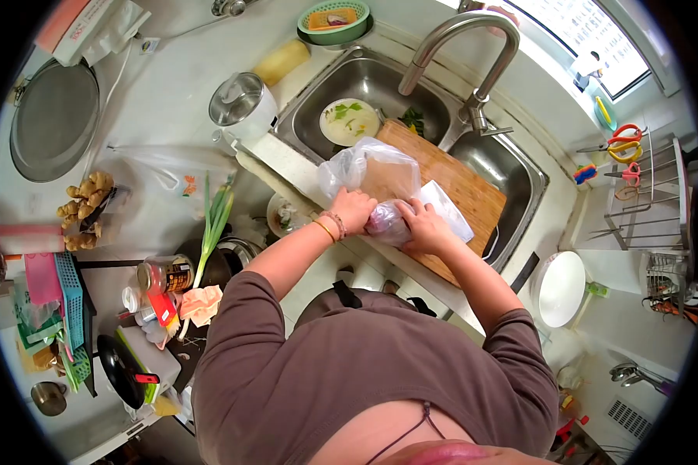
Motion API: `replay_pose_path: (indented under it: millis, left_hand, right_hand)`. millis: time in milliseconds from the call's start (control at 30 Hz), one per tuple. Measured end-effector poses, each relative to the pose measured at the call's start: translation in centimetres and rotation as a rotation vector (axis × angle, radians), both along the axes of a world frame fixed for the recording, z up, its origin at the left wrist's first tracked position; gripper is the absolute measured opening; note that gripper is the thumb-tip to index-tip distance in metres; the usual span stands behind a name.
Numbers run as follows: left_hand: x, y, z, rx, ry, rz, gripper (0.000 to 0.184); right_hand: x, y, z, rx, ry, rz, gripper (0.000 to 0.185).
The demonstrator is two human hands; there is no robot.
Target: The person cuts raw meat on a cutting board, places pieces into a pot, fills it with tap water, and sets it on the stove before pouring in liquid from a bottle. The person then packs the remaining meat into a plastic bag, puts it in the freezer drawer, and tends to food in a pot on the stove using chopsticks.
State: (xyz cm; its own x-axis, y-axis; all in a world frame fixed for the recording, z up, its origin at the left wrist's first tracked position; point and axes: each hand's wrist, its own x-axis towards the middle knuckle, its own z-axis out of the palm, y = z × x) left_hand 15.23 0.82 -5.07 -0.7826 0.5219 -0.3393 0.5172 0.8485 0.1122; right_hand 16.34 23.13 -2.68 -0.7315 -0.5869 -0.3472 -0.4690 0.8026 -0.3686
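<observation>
Both hands work at a clear plastic bag [374, 168] over the near side of the wooden cutting board [473, 191], which lies across the sink [380, 81] and reaches the counter edge. The left hand [350, 212] has its fingers curled around the left end of a wrapped reddish bundle [388, 225], and the right hand [427, 228] grasps the other end, thumb and fingers pressing into the film. A white sheet [447, 209] lies on the board just beyond the right hand. The board is already in place, while the bundle appears to be wrapped yet, so getting at what is inside looks undone. Creased, shiny plastic blurs the detail: I cannot tell what the contents are, nor whether the bundle and the billowing bag are one piece. Behind, a bowl [323, 128] of pale liquid with green leaves stands in the left basin.
</observation>
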Motion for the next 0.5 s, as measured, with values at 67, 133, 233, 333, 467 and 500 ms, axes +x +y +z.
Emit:
replay_pose_path:
  millis: [67, 133, 233, 333, 467, 500]
  left_hand:
    - [0.4, -0.3, 0.0, 0.053, 0.019, 0.009, 0.065]
    - [1.0, -0.3, 1.2, 0.085, 0.115, -0.001, 0.073]
    - [3.2, -0.1, 2.3, 0.110, 0.378, -0.097, 0.084]
    - [5.1, 0.4, 0.6, 0.166, 0.642, -0.304, 0.078]
    - [4.0, 1.6, -0.5, 0.146, 0.331, -0.256, 0.079]
    - [3.6, 1.6, -0.4, 0.166, 0.280, -0.222, 0.077]
  right_hand:
    - [0.0, 0.3, -1.0, -0.133, 0.010, -0.025, 0.090]
    - [-0.3, 1.5, -2.4, -0.386, 0.050, -0.046, 0.088]
    - [-1.9, 2.1, -3.0, -0.575, -0.095, -0.626, 0.087]
    - [-3.6, 0.9, -2.8, -0.296, 0.038, -0.641, 0.090]
    - [-7.4, -0.2, -6.1, -0.279, 0.038, -0.659, 0.055]
    - [-8.3, -0.2, -6.6, -0.320, -0.002, -0.659, 0.047]
